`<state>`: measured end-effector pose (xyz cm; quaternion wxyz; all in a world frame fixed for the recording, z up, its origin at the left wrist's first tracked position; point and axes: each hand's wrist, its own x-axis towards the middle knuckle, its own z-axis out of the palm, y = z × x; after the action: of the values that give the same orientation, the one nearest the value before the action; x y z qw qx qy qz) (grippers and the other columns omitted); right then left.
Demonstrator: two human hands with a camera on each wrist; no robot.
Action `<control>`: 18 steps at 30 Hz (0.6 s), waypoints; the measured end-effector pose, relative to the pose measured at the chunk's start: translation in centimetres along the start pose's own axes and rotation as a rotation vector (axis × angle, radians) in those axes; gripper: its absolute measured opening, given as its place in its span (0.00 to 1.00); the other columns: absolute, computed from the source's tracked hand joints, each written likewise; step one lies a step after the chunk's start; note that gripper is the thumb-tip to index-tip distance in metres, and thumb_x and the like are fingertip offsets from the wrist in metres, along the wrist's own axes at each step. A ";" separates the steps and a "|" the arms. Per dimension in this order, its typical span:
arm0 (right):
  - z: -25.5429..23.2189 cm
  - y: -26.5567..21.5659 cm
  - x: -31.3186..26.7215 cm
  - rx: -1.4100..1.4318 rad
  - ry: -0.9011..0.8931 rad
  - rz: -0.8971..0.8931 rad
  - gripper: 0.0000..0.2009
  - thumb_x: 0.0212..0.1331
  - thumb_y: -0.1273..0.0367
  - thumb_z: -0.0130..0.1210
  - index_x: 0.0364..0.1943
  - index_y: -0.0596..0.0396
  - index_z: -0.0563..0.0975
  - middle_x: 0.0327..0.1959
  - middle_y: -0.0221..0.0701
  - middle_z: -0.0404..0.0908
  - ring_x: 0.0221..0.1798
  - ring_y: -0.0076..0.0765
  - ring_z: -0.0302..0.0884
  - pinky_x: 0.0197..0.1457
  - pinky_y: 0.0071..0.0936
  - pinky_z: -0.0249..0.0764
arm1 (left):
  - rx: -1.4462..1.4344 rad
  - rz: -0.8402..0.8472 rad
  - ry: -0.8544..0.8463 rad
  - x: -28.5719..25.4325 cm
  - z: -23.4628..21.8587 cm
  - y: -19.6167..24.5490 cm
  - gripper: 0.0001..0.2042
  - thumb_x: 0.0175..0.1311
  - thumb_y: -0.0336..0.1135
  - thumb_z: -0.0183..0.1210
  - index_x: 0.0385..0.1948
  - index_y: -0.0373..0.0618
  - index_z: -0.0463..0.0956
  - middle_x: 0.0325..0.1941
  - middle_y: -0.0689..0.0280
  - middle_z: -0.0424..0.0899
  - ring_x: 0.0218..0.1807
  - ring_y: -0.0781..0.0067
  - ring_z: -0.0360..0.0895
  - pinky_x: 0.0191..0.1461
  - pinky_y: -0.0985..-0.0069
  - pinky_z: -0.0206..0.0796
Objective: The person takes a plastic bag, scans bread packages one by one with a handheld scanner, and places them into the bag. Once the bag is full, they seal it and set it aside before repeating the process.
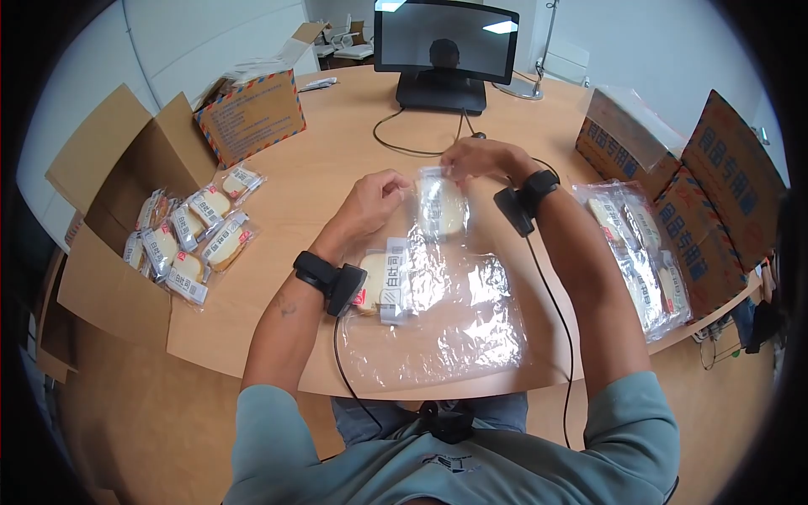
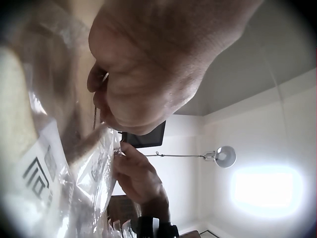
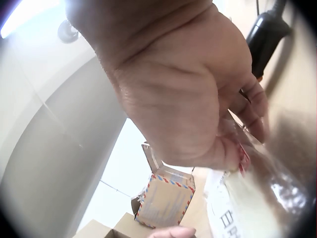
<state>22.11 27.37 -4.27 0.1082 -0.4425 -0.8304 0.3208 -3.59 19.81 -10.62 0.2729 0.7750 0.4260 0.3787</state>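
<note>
A large clear plastic bag (image 1: pixel 471 320) lies spread on the table in front of me. My right hand (image 1: pixel 484 160) pinches the top end of a wrapped bread slice (image 1: pixel 443 206) over the bag's far part. Its thumb presses by a red patch on the wrapper (image 3: pixel 242 159) in the right wrist view. Across from it, my left hand (image 1: pixel 374 204) has curled fingers that pinch the bag's far left edge. A second wrapped slice (image 1: pixel 370 282) overlaps the bag's left side, near my left wrist. Glare on the plastic hides part of the bag's outline.
Several wrapped slices (image 1: pixel 181 231) spill from an open carton (image 1: pixel 101 278) at left. Another carton (image 1: pixel 252 118) stands behind. At right, a filled clear bag (image 1: pixel 635 261) lies by open cartons (image 1: pixel 699 244). A monitor (image 1: pixel 446 42), cables (image 1: pixel 404 150) and a lamp base (image 1: pixel 518 88) stand at the back.
</note>
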 end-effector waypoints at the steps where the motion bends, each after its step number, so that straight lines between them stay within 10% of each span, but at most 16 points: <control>1: -0.5 -0.1 -0.4 -0.111 -0.131 -0.002 0.10 0.57 0.67 0.54 0.36 0.57 0.82 0.29 0.29 0.84 0.37 0.27 0.82 0.40 0.28 0.75 | 0.037 -0.011 0.018 0.0 0.1 -0.1 0.10 0.64 0.27 0.55 0.44 0.35 0.79 0.38 0.64 0.84 0.42 0.76 0.78 0.50 0.76 0.71; 6: -0.5 0.1 0.2 -0.330 -0.366 -0.065 0.10 0.57 0.66 0.54 0.33 0.58 0.83 0.33 0.31 0.87 0.38 0.27 0.81 0.45 0.29 0.75 | 0.038 -0.018 0.010 0.0 0.3 -0.1 0.10 0.64 0.27 0.54 0.44 0.35 0.79 0.38 0.63 0.84 0.42 0.75 0.79 0.50 0.75 0.71; 8: -0.1 0.1 1.8 -0.826 -0.244 -0.185 0.10 0.56 0.68 0.55 0.35 0.55 0.84 0.35 0.31 0.87 0.38 0.28 0.81 0.46 0.29 0.75 | 0.035 -0.023 -0.005 0.0 0.5 -0.1 0.10 0.64 0.27 0.54 0.44 0.35 0.79 0.38 0.63 0.84 0.43 0.75 0.79 0.50 0.75 0.71; 11: 1.1 0.4 1.2 -0.360 -0.106 -0.009 0.11 0.48 0.69 0.57 0.35 0.54 0.86 0.30 0.31 0.87 0.34 0.35 0.81 0.40 0.33 0.75 | 0.039 -0.059 -0.017 -0.1 0.3 0.0 0.10 0.64 0.27 0.54 0.45 0.35 0.79 0.38 0.62 0.84 0.43 0.74 0.79 0.50 0.75 0.71; 18: 2.3 -2.8 0.7 -0.434 -0.246 0.109 0.14 0.53 0.71 0.58 0.44 0.54 0.84 0.37 0.31 0.88 0.41 0.28 0.82 0.46 0.27 0.75 | -0.065 -0.101 -0.038 -0.4 -0.1 0.2 0.13 0.63 0.31 0.55 0.45 0.33 0.78 0.26 0.65 0.80 0.28 0.76 0.79 0.35 0.77 0.72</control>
<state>18.81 25.80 -4.38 -0.1086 -0.4573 -0.8615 0.1919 -3.68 19.37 -10.53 0.3248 0.7502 0.4469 0.3632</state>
